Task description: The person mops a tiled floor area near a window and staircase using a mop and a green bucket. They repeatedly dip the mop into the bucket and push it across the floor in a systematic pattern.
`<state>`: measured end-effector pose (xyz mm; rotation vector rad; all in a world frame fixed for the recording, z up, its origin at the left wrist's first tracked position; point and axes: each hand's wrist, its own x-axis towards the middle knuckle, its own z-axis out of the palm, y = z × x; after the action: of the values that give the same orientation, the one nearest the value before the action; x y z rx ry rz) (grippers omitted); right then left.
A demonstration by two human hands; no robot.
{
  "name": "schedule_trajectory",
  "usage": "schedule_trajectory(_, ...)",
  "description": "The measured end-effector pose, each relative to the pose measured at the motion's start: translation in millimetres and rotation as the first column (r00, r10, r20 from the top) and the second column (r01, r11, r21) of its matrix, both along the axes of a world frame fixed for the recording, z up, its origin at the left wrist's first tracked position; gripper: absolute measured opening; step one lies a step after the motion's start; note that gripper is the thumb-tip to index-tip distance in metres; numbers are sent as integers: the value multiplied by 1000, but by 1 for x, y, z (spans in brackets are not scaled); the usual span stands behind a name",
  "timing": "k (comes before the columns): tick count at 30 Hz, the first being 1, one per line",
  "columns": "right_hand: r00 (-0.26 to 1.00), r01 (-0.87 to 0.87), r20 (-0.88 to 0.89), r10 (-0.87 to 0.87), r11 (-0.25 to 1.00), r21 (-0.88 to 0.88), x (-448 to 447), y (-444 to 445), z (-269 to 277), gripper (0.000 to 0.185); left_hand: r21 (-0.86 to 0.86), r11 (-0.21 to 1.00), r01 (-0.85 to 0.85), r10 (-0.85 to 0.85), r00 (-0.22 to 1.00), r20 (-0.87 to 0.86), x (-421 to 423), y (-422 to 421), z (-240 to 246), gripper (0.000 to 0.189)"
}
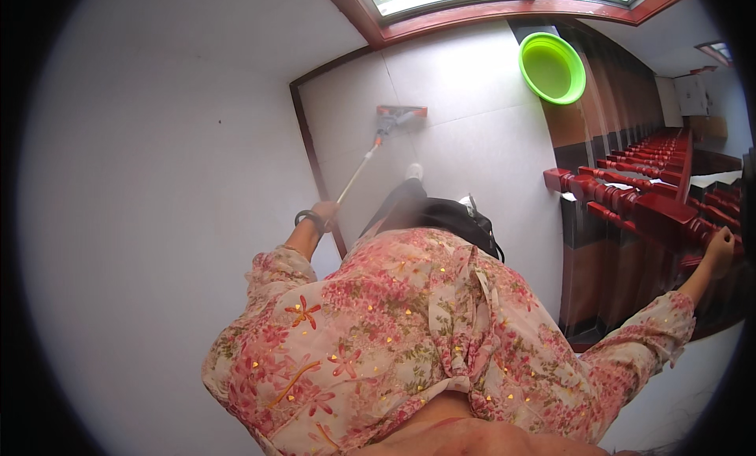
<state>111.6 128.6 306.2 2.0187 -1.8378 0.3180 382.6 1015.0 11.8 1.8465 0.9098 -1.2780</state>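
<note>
My left hand, with a dark bangle at the wrist, is closed round the pale pole of a mop. The mop's grey and orange head rests on the pale tiled floor ahead of my feet. Far to the right, my right hand is at the red wooden newel post of the stair railing; its fingers look curled, but whether they grip the post cannot be made out. A bright green plastic basin holding murky liquid stands at the landing's edge by the stairs.
Stairs with brown and black treads drop away at the right, beside red turned balusters. A white wall with dark skirting bounds the left. A red-framed window lies beyond the landing. My white shoes are on the tiles.
</note>
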Motion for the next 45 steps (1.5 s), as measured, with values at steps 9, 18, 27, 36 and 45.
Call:
schedule_trajectory(9,1000,23,14,-23,1000,12,-5,-7,1,53,-38,980,-196,200,970,136,87,-29,-42,14)
schedule_trajectory(18,997,55,-46,-55,998,-10,-7,-1,5,53,51,981,-186,185,982,21,172,-94,-90,14)
schedule_trajectory(27,993,90,-79,-90,996,-13,-20,-24,-1,55,1,1000,-15,15,995,-96,63,-93,-59,22)
schedule_trajectory(36,978,-194,-107,178,967,-165,-6,-3,4,54,-93,948,303,-309,949,-61,16,-100,18,17)
schedule_trajectory(45,986,-139,39,160,936,-324,34,55,15,29,-188,822,537,-534,843,71,74,-111,12,11)
